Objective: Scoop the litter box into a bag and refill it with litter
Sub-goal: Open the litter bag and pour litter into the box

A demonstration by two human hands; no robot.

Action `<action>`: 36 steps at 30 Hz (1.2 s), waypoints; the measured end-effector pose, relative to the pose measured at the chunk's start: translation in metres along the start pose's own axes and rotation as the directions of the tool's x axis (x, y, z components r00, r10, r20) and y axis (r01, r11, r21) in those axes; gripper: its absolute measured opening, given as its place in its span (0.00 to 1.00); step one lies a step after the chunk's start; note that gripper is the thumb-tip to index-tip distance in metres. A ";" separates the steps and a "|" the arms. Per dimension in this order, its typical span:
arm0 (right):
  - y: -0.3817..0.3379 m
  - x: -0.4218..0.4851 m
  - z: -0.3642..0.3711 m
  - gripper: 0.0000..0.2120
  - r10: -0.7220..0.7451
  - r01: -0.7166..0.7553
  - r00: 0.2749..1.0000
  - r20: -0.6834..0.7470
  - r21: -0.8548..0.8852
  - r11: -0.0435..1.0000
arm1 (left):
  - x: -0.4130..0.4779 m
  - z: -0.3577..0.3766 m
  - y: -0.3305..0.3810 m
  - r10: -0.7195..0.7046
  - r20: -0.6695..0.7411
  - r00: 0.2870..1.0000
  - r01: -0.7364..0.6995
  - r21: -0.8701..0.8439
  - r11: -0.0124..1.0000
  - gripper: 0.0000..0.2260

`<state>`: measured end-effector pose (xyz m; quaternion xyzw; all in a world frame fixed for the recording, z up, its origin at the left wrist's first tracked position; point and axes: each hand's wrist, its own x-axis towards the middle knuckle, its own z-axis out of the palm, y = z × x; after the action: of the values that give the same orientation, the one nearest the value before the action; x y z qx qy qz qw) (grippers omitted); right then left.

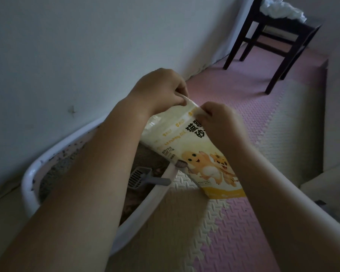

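Head view: your left hand [159, 89] and right hand [220, 122] both held the top edge of the litter bag [194, 154]. The fingers [181, 99] of each were curled tight, pinching that top strip, and the two hands were close together. The cream-yellow bag, printed with cartoon animals, stood tilted with its lower end on the foam mat [234, 222], just beside the white litter box [29, 177]. Grey litter [55, 171] lay in the box, and the grey scoop [143, 178] rested inside, its handle reaching the rim.
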<state>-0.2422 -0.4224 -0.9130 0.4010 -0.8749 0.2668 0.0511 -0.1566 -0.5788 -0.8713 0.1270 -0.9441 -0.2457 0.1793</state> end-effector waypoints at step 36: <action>0.041 -0.014 -0.028 0.05 0.091 -0.080 0.995 -0.031 0.257 0.963 | -0.061 0.122 -0.130 -0.566 0.238 0.789 0.395 -0.903 0.171 0.12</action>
<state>-0.2664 -0.3768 -0.9113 0.3602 -0.8484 0.3879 0.0059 -0.1307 -0.6177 -1.0531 0.3127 -0.5271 -0.7639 0.2022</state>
